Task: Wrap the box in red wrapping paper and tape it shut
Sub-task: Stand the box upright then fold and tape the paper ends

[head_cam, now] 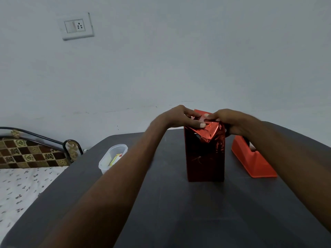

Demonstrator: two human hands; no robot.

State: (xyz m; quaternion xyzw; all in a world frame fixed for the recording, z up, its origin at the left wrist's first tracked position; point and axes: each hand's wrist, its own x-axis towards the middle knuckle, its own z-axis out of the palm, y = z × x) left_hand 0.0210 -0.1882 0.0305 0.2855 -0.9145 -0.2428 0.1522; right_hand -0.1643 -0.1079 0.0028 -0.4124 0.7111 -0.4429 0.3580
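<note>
A tall box wrapped in shiny red paper (206,158) stands upright on the dark table (179,212). Its top end is folded into loose flaps. My left hand (180,117) lies on the top from the left, with its thumb pressing a folded flap down. From the right, my right hand (231,122) reaches over the top, its finger and thumb pinching the paper at the top edge. A red tape dispenser (254,161) sits to the right of the box, partly hidden by my right forearm.
A clear plastic tub (112,158) with small items inside stands on the table left of the box. A bed with a flowered sheet (23,190) lies beyond the table's left edge. A white wall with a socket plate (77,26) is behind.
</note>
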